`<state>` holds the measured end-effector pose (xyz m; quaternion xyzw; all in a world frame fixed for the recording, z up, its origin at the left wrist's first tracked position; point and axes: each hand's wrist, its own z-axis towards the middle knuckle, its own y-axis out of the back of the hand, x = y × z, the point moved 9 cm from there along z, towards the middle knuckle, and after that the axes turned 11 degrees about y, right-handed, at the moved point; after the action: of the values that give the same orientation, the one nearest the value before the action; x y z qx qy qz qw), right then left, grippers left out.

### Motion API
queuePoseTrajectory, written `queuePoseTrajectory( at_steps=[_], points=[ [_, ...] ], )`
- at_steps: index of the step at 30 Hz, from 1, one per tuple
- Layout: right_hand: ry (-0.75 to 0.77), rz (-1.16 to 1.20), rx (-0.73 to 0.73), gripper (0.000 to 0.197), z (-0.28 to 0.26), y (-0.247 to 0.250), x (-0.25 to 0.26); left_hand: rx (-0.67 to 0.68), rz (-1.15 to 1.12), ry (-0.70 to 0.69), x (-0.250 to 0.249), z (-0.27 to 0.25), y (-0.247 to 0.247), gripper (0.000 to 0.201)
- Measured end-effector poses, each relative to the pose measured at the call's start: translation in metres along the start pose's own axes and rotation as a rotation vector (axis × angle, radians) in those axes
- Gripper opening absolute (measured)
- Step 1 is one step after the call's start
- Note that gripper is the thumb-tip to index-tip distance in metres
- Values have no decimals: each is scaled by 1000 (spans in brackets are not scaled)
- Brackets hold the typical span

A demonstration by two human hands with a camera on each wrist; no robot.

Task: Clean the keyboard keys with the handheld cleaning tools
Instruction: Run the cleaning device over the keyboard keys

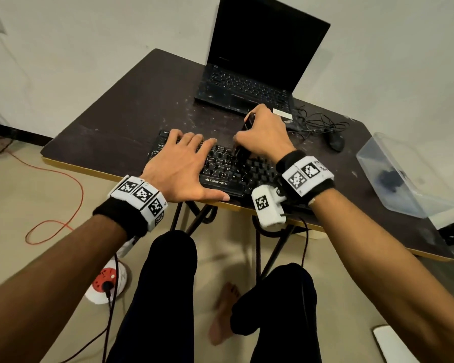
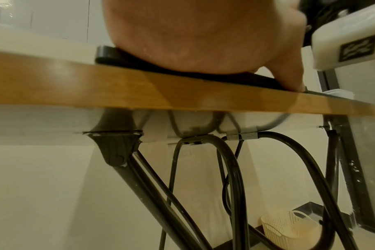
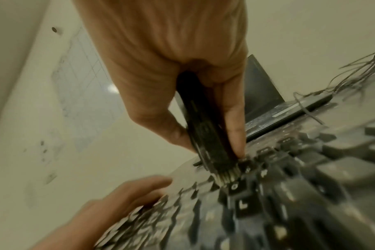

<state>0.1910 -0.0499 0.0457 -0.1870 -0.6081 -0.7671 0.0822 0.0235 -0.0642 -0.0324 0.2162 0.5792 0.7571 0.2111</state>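
Head view shows a black Zebronics keyboard (image 1: 220, 166) lying at the near edge of a dark worktop (image 1: 116, 121), in front of an open laptop (image 1: 254, 72). The left hand (image 1: 178, 169) lies flat on the left half of the keys, fingers straight and spread, thumb along the front edge; it presses the keyboard down and grasps nothing. The right hand (image 1: 262, 134) grasps a black cleaning brush (image 1: 243, 145), held nearly upright with the fingers curled round the handle.

In the right wrist view the brush (image 3: 206, 128) is pinched between the thumb and one straight finger, and its short pale bristles (image 3: 225, 175) touch the keys just above the O key (image 3: 233, 186), in the gap between two rows. The step in hand seems to be brushing dust out between the keys.

Some risks from here, as I judge them. The keyboard sits very close to the worktop edge, so a strong stroke toward the person may push it off if the left hand lifts. The hard brush body pushed too deep may catch a keycap and lever it loose. A transparent plastic box (image 1: 404, 176) stands well apart on the right, and the mouse (image 1: 336, 141) with its tangled cable (image 1: 315, 121) lies beyond the right hand; a wide stroke could snag that cable.
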Motion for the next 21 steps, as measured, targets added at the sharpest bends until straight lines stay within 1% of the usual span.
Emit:
queuePoseTrajectory(
  at_steps=[2,3,6,8,10,12,14,16,18,19,21],
  points=[
    [-65,7,-14,53,7,8,-4,-1,-1,4,2,1,2,144],
    [-74,15,-6,52,7,9,-2,2,2,5,3,2,3,144],
    [13,34,82,41,3,-7,12,2,12,17,4,0,1,146],
    [33,22,55,33,3,-6,14,6,4,2,0,-2,1,146],
    [5,41,0,26,9,4,14,0,1,7,3,0,3,146],
    [17,54,24,20,8,0,16,6,4,10,4,0,2,145],
    [65,49,67,20,4,-11,21,0,6,8,3,-1,0,145],
    [78,23,20,23,6,-8,20,0,3,-5,-1,-2,1,145],
    [52,27,-10,23,14,-2,19,5,8,6,3,-1,4,146],
    [43,24,10,22,15,-4,18,13,10,11,4,0,4,146],
    [76,5,67,23,16,-11,21,10,16,19,5,0,3,145]
  ],
)
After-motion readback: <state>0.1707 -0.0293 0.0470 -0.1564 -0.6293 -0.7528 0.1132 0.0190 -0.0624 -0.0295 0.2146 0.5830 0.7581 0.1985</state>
